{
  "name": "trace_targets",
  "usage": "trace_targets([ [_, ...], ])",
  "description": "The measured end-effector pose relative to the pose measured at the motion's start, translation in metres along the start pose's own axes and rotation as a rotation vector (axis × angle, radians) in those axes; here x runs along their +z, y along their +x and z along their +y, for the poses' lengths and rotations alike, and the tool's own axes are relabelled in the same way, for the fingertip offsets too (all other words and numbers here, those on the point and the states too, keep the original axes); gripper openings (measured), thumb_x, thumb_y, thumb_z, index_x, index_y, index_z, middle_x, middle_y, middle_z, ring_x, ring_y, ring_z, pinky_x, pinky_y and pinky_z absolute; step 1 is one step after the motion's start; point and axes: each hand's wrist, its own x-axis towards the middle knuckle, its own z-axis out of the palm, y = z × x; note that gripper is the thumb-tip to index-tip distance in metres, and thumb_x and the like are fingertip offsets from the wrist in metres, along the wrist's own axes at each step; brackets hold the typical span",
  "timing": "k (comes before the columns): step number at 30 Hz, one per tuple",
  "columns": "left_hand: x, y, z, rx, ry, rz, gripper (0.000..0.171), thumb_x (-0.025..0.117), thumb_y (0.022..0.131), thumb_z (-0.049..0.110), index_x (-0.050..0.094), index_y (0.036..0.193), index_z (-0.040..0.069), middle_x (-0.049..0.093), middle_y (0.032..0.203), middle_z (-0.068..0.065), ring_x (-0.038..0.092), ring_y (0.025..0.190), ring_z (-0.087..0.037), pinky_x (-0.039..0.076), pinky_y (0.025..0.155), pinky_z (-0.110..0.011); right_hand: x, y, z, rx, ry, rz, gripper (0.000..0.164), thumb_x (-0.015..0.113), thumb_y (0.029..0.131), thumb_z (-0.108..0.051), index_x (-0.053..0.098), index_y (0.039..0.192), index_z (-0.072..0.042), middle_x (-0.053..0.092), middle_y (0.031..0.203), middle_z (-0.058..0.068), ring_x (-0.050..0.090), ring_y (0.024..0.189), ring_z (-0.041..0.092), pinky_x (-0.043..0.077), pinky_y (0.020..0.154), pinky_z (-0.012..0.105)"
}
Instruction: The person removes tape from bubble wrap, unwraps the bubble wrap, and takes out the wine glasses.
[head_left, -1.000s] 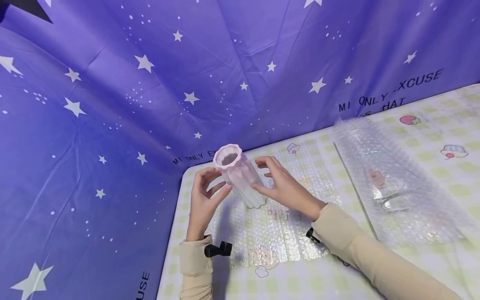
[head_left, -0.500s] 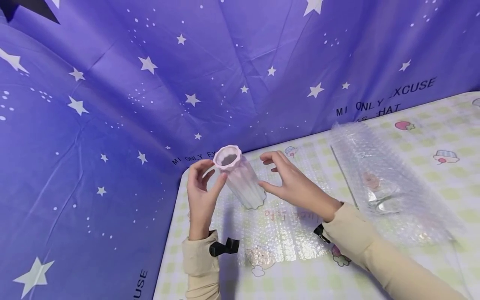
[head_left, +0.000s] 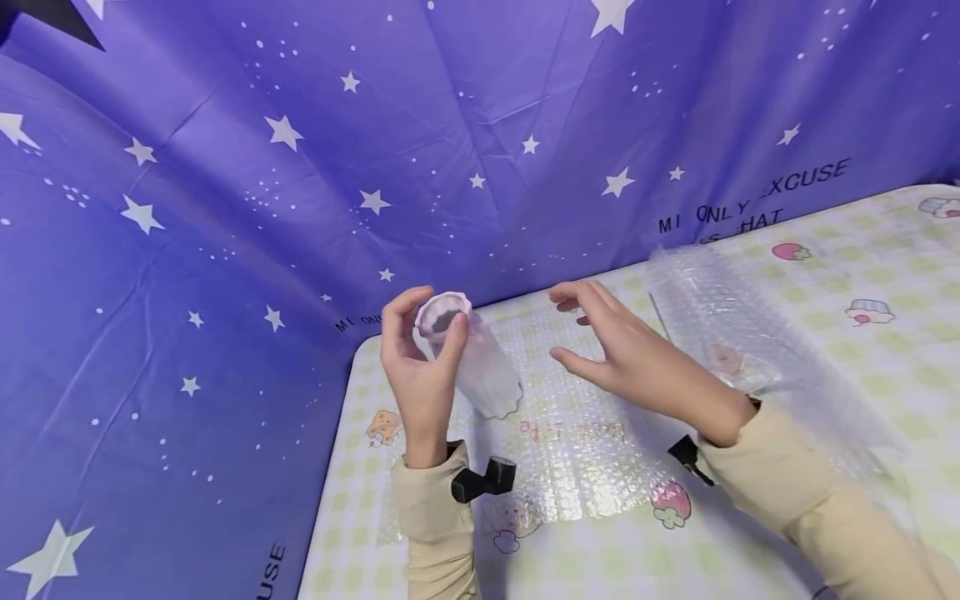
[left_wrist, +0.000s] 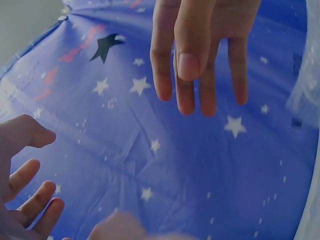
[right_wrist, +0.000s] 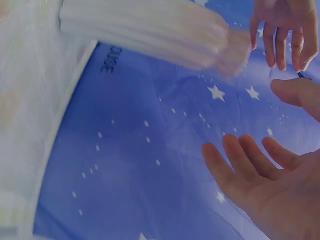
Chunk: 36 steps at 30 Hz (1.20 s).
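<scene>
A fluted vase [head_left: 491, 379], pink at its scalloped rim and white toward its base, stands upright on bubble wrap. My left hand [head_left: 422, 379] is at the vase's neck in the head view, thumb overlapping the rim and fingers arched on its far left. From the right wrist, the vase [right_wrist: 150, 30] lies across the upper left, and my left hand [right_wrist: 290, 17] hangs beside its rim with fingers loosely extended. My right hand [head_left: 626, 354] hovers right of the vase, fingers spread, holding nothing. The left wrist view shows both hands but no vase.
A flat sheet of bubble wrap [head_left: 577, 475] lies beneath the vase. Farther right, a bubble-wrapped package [head_left: 750, 333] rests on the green-checked tablecloth [head_left: 817, 296]. A purple star-printed curtain [head_left: 450, 108] rises behind the table and at its left.
My right hand has drawn away to the right from the vase. The left hand has shifted so its thumb overlaps the rim. The vase stays standing, while the head view has turned slightly.
</scene>
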Motion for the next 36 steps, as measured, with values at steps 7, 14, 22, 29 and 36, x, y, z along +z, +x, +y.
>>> trace_targets([
  [7, 0.037, -0.007, -0.002, -0.039, -0.049, -0.107, 0.046, 0.075, 0.081, -0.001, 0.056, 0.123, -0.007, 0.059, 0.123, -0.012, 0.056, 0.115, -0.035, 0.046, 0.104, -0.037, -0.030, -0.014, -0.006, -0.015, -0.061, 0.020, 0.060, 0.071, 0.091, -0.006, 0.040, 0.142, -0.006, 0.049, 0.135, 0.009, 0.050, 0.123, 0.025, 0.046, 0.101, 0.044],
  [14, 0.068, -0.016, -0.004, -0.015, -0.009, -0.253, 0.046, 0.075, 0.084, 0.002, 0.055, 0.125, -0.005, 0.057, 0.125, -0.018, 0.055, 0.121, -0.030, 0.043, 0.109, -0.038, -0.052, -0.031, -0.015, -0.004, -0.096, 0.041, 0.065, 0.073, 0.089, -0.006, 0.039, 0.144, -0.010, 0.048, 0.138, 0.005, 0.051, 0.122, 0.021, 0.046, 0.100, 0.035],
  [22, 0.098, -0.026, -0.002, -0.023, 0.069, -0.368, 0.044, 0.076, 0.087, 0.012, 0.059, 0.127, 0.006, 0.058, 0.126, -0.009, 0.056, 0.119, -0.018, 0.046, 0.104, -0.034, -0.085, -0.050, -0.021, -0.052, -0.125, 0.082, 0.073, 0.075, 0.084, 0.001, 0.041, 0.146, -0.016, 0.050, 0.137, -0.001, 0.052, 0.119, 0.008, 0.037, 0.099, 0.005],
  [29, 0.125, -0.033, -0.012, -0.081, 0.046, -0.463, 0.044, 0.075, 0.088, 0.012, 0.057, 0.128, 0.007, 0.058, 0.127, -0.009, 0.056, 0.119, -0.014, 0.046, 0.104, -0.030, -0.111, -0.062, -0.016, -0.038, -0.185, 0.118, 0.082, 0.079, 0.078, 0.006, 0.042, 0.147, -0.020, 0.051, 0.137, -0.003, 0.050, 0.119, -0.001, 0.038, 0.097, 0.003],
  [36, 0.151, -0.043, -0.023, -0.101, 0.070, -0.563, 0.044, 0.073, 0.090, 0.015, 0.055, 0.130, 0.010, 0.058, 0.127, -0.004, 0.056, 0.117, -0.011, 0.047, 0.101, -0.022, -0.129, -0.074, 0.008, -0.010, -0.234, 0.154, 0.086, 0.079, 0.074, 0.011, 0.043, 0.147, -0.019, 0.052, 0.136, -0.005, 0.051, 0.116, -0.007, 0.039, 0.092, 0.000],
])
